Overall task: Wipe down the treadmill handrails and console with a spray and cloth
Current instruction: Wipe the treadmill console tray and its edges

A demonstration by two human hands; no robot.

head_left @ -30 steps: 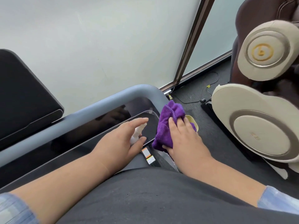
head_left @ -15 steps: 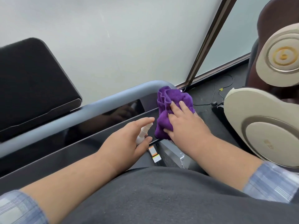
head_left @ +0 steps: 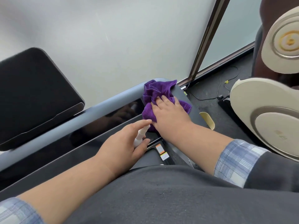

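Your right hand point(head_left: 169, 115) lies flat, fingers straight and slightly spread, palm pressing a purple cloth point(head_left: 152, 94) onto the treadmill console point(head_left: 97, 126). No closed grip here: the fingers rest on top of the fabric, not curled round it. The cloth bunches out ahead of the fingertips and to both sides of the hand; its far folds ride up over the rounded corner of the grey handrail point(head_left: 105, 105), and its near edge reaches back toward your wrist.

Your left hand point(head_left: 123, 146) has a closed grip on a small white spray bottle point(head_left: 140, 135). The index finger lies extended over the nozzle top, the thumb runs beneath the bottle, and the remaining fingers are hidden behind it. The nozzle tip sits just beside the near edge of the cloth and close to your right wrist; contact between them cannot be told.

Materials: cloth is soft, plush microfibre, crumpled in loose folds. Console is a glossy black panel, long and flat, reflecting the hands. Handrail is a matt blue-grey tube running along the far side of the console and bending at the corner under the cloth. Bottle is slim, white plastic. Both sleeves point(head_left: 234, 160) are blue-and-white plaid, pushed up the forearms.
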